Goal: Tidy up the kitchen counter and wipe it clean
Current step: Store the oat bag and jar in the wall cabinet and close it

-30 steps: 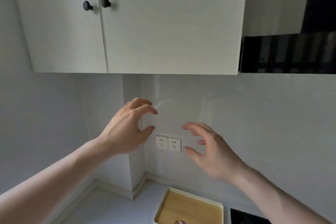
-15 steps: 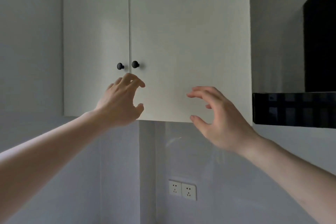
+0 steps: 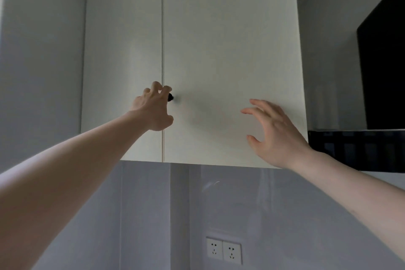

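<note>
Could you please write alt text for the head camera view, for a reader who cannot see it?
A person's left hand reaches up to the small black round knobs where two closed white wall cupboard doors meet, fingers curled over them. The right hand hovers open before the right door. Below, a white double wall socket sits on a glossy grey backsplash.

Two bare forearms, no sleeves, left hand (image 3: 153, 109), right hand (image 3: 276, 136)

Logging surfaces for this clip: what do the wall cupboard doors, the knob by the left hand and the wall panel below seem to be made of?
Cupboard doors: likely laminate or painted board, matt off-white, with no glare and no visible grain. Knob: small, round and black, perhaps metal or plastic; too small to tell. Wall panel: glossy, probably glass or glazed sheet, since it mirrors faint shapes and a bright streak.
</note>
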Motion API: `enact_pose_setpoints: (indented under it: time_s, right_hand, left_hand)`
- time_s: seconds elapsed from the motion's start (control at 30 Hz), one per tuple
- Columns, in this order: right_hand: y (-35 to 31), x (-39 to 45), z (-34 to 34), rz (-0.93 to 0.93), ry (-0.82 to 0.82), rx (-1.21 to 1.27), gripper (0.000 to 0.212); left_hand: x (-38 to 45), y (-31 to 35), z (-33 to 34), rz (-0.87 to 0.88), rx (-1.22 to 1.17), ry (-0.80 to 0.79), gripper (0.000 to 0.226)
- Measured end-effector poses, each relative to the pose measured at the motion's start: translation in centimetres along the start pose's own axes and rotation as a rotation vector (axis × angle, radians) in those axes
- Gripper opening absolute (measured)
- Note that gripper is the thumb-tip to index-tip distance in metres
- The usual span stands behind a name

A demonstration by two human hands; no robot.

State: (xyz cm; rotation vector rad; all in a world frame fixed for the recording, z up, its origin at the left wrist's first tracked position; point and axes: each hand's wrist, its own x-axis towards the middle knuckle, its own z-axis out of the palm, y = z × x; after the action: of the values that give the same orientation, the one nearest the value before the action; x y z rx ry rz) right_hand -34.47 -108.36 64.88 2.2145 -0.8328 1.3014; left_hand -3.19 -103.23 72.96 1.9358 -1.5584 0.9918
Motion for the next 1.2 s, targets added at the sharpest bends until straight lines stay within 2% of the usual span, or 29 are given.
enact_pose_setpoints:
  time_s: [0.2, 0.4, 0.8, 1.07, 1.2]
  right_hand:
    - [0.9, -0.7, 1.6, -0.049, -0.134, -0.301, 0.079]
    - [1.2, -1.5, 3.4, -0.055, -0.181, -0.465, 0.09]
    - [-0.7, -1.8, 5.3, 0.04, -0.1, -0.442, 0.09]
    - [-2.8, -3.2, 5.1, 0.11, -0.056, -0.347, 0.084]
    - [-4.2, -3.7, 5.1, 0.143, -0.02, -0.272, 0.084]
  left_hand:
    - [0.7, 0.6, 1.8, 0.021, -0.002, -0.046, 0.079]
    - [1.7, 0.6, 1.8, 0.024, -0.056, 0.012, 0.058]
    - [1.8, 0.5, -0.8, 0.022, -0.002, 0.032, 0.047]
    - [-0.7, -1.3, -1.2, 0.031, -0.213, 0.28, 0.032]
    - [-1.9, -1.3, -2.2, 0.033, -0.23, 0.38, 0.03]
